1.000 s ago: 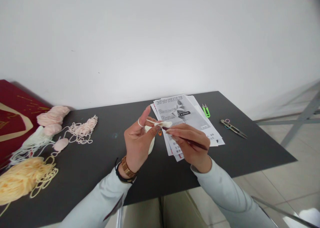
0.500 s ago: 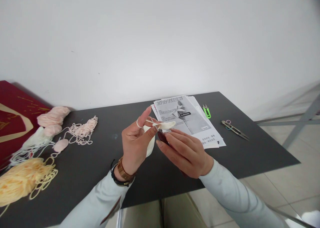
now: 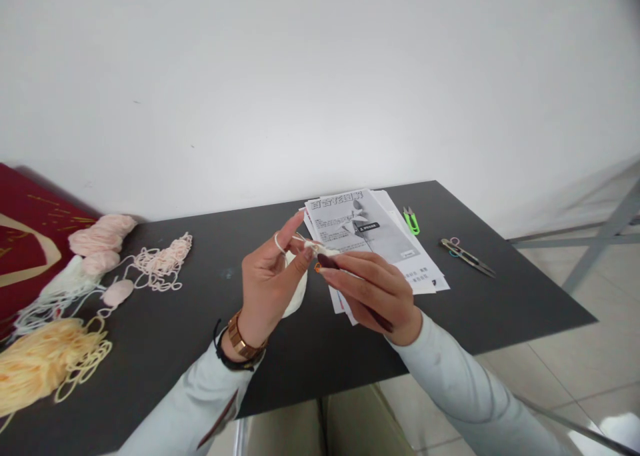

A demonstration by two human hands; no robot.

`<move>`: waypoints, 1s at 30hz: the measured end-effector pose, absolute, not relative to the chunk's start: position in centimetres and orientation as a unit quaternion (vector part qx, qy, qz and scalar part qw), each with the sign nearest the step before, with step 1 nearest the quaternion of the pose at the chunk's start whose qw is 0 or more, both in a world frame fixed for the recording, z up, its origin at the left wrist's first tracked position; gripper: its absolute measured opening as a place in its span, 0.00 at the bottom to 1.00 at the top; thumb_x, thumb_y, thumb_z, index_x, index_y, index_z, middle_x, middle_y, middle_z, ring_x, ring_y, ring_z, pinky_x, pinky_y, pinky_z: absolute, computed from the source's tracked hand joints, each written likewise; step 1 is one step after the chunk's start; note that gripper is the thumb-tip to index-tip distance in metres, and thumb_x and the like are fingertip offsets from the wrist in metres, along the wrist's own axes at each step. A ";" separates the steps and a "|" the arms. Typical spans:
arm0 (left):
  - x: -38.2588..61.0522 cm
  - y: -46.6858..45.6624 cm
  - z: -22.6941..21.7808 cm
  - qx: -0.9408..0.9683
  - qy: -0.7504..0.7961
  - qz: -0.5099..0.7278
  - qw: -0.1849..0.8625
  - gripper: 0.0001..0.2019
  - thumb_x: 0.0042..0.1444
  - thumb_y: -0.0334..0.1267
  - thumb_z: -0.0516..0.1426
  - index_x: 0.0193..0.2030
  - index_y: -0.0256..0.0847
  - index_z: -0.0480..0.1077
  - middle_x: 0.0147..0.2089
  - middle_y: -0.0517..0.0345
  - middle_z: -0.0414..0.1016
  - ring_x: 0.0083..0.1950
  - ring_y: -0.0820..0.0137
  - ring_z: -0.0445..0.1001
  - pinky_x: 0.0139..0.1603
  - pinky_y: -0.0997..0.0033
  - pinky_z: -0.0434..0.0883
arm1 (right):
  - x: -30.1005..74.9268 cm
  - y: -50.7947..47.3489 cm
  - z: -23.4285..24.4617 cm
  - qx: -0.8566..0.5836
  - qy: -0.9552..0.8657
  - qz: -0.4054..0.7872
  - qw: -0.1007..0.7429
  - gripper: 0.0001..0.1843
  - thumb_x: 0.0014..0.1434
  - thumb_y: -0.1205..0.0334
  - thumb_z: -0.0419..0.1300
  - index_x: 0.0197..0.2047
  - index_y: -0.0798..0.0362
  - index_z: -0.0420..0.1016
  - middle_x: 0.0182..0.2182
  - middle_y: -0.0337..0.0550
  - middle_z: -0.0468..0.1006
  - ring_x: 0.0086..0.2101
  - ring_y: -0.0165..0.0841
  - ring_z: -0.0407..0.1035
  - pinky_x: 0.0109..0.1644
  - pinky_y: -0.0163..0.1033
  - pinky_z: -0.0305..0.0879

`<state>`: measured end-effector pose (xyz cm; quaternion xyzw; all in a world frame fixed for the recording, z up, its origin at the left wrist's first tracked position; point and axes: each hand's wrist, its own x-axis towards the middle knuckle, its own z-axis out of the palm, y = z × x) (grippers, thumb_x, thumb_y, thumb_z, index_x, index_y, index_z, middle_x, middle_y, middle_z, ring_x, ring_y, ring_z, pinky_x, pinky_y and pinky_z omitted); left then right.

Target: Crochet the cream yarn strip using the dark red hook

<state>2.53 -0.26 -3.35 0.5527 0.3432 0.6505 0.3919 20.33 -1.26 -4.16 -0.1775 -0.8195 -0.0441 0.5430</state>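
Note:
My left hand [image 3: 267, 279] pinches a small cream crochet piece [image 3: 328, 251] between thumb and fingers, its index finger raised with a strand of cream yarn [image 3: 278, 244] looped round it. In my right hand [image 3: 377, 289] is a crochet hook [image 3: 327, 262] with a dark reddish-brown handle, which runs back under the palm. The hook's tip meets the crochet piece at my left fingertips, too small to make out. A tiny orange ring [image 3: 317, 267] shows by the handle's front end. Behind my left hand, partly hidden, lies a cream yarn ball [image 3: 299, 295].
Printed sheets [image 3: 370, 233] lie beyond my hands on the dark table [image 3: 200, 349]. To their right are green thread snips [image 3: 411, 221] and metal snips [image 3: 467, 257]. Pink yarn [image 3: 103, 236], yellow yarn [image 3: 43, 363] and a red bag [image 3: 30, 236] occupy the left side.
My right hand has turned, so more of the hook's handle and the orange ring show. The crochet piece sits lower and more covered by my fingers. My left hand keeps nearly the same pose.

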 end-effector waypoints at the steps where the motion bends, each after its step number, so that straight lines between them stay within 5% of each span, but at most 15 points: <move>1: 2.5 -0.3 -3.4 0.566 0.352 0.645 0.374 0.25 0.51 0.32 0.66 0.57 0.51 0.73 0.33 0.60 0.76 0.36 0.74 0.74 0.45 0.72 0.73 | 20.4 -1.2 -4.3 -0.175 -0.823 -0.047 0.538 0.16 0.69 0.70 0.51 0.56 0.57 0.72 0.46 0.54 0.78 0.50 0.39 0.73 0.50 0.44 0.77; 6: 2.6 -0.7 -3.6 0.597 0.387 0.640 0.291 0.26 0.54 0.32 0.63 0.60 0.52 0.71 0.37 0.60 0.78 0.37 0.74 0.74 0.48 0.72 0.72 | 20.2 -1.4 -4.4 -0.165 -0.832 -0.049 0.527 0.16 0.66 0.72 0.55 0.57 0.60 0.72 0.46 0.56 0.78 0.50 0.41 0.72 0.51 0.45 0.76; 11: 2.5 -0.2 -3.9 0.575 0.371 0.631 0.366 0.27 0.52 0.32 0.65 0.59 0.55 0.71 0.34 0.61 0.75 0.37 0.74 0.73 0.47 0.73 0.71 | 19.4 -1.8 -4.0 -0.191 -0.757 0.107 0.616 0.21 0.62 0.76 0.60 0.56 0.52 0.74 0.45 0.50 0.79 0.43 0.36 0.75 0.45 0.41 0.76; 19: 2.5 0.0 -3.4 0.539 0.356 0.636 0.422 0.24 0.47 0.30 0.68 0.53 0.50 0.76 0.29 0.62 0.70 0.36 0.74 0.67 0.46 0.72 0.67 | 19.1 -1.2 -3.7 -0.238 -0.624 0.248 0.701 0.08 0.63 0.70 0.62 0.44 0.51 0.80 0.35 0.43 0.81 0.36 0.34 0.76 0.39 0.38 0.76; 24: 2.3 0.1 -3.0 0.523 0.323 0.624 0.482 0.26 0.44 0.29 0.69 0.52 0.48 0.77 0.27 0.62 0.70 0.35 0.73 0.66 0.42 0.72 0.67 | 19.5 -0.6 -4.0 -0.266 -0.579 0.295 0.712 0.06 0.64 0.61 0.63 0.41 0.53 0.80 0.30 0.41 0.80 0.28 0.32 0.76 0.32 0.35 0.77; 30: 2.0 0.1 -2.4 0.487 0.285 0.571 0.597 0.25 0.46 0.28 0.68 0.52 0.50 0.77 0.26 0.61 0.70 0.32 0.74 0.67 0.39 0.73 0.68 | 20.1 -0.7 -3.7 -0.253 -0.572 0.328 0.708 0.05 0.64 0.61 0.64 0.40 0.53 0.80 0.31 0.41 0.80 0.27 0.31 0.76 0.31 0.34 0.76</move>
